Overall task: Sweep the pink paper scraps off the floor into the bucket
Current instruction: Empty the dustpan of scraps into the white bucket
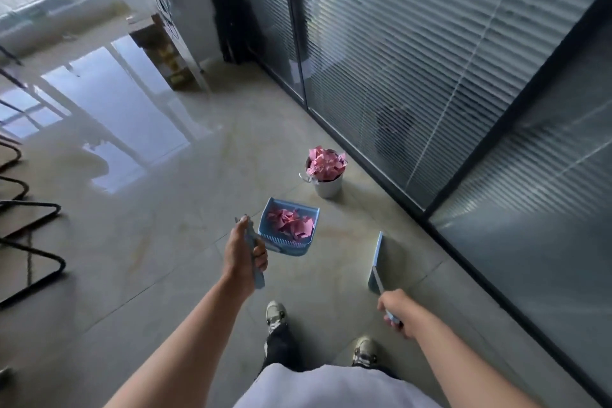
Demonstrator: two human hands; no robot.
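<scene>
Left hand point(243, 253): closed around the blue handle of the dustpan point(289, 228), fingers wrapped, thumb along the top. Pan carried clear of the floor and kept roughly level, open mouth tipped slightly up and away, presumably so the load stays in against the back wall.

Pink paper scraps point(293, 223): loose heap inside the pan, none seen spilling over its edge. Second, larger mass of the same scraps point(326, 164) heaped above the rim of the bucket.

Bucket point(328, 187): small, pale metal, upright on the floor just beside the glass partition point(430, 76), ahead of the pan and a little to its right. Set near the wall, likely to keep it out of the sweeping path. Already overfull; further scraps judged liable to slide off the heap unless tipped slowly.

Right hand point(395, 311): shut on the thin handle of the blue broom point(377, 262), held low at the side, head hanging near the floor, idle while the pan is carried.

Floor point(165, 242): glossy tile, no stray pink scraps visible in view.

Step judged in hand: carrying the loaded pan to the bucket for emptying; task apparently near its end.
</scene>
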